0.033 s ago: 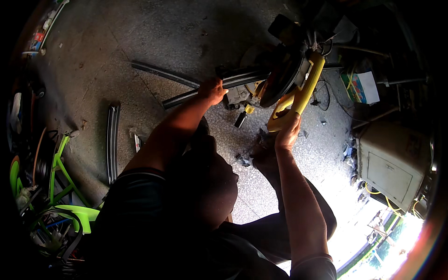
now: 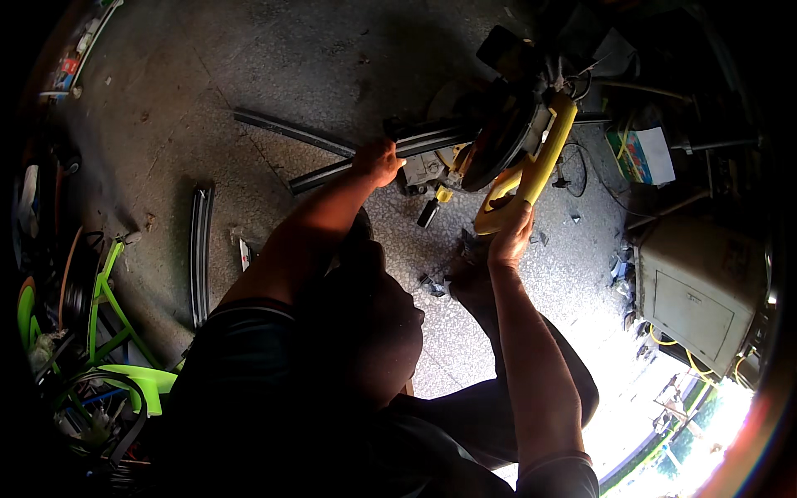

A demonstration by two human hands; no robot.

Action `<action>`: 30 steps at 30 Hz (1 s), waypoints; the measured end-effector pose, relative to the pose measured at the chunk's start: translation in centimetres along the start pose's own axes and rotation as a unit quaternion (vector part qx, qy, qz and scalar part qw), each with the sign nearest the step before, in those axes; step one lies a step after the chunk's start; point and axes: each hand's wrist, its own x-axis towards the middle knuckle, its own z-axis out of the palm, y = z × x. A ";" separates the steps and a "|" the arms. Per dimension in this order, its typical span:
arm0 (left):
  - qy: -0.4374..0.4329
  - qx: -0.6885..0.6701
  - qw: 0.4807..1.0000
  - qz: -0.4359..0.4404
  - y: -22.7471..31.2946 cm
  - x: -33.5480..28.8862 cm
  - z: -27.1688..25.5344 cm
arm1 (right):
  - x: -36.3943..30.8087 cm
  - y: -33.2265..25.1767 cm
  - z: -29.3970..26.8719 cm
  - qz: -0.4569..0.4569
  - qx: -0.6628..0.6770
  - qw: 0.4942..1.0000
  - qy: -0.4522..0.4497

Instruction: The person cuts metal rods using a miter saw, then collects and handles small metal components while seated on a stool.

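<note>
A cut-off saw with a yellow handle (image 2: 551, 156) and a dark round blade guard (image 2: 501, 143) stands on the floor ahead, right of centre. My right hand (image 2: 511, 236) is wrapped round the near end of that handle. A long dark ribbed bar (image 2: 436, 138) runs from the left in under the saw, and my left hand (image 2: 378, 161) is closed on it, left of the blade guard. The spot where bar and blade meet is too dark to make out. Part of the saw's base (image 2: 424, 168) shows below the bar.
Another dark bar (image 2: 286, 129) lies behind my left hand, and more bars (image 2: 200, 253) lie farther left. A small black-and-yellow object (image 2: 429, 210) is near the saw. At the right stands a grey metal box (image 2: 693, 290). Green frames (image 2: 106, 299) crowd the left edge.
</note>
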 end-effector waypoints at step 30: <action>0.026 0.013 0.999 0.033 -2.4 0.4 2.5 | 6.3 -9.6 -2.1 0.028 -0.031 0.999 -0.007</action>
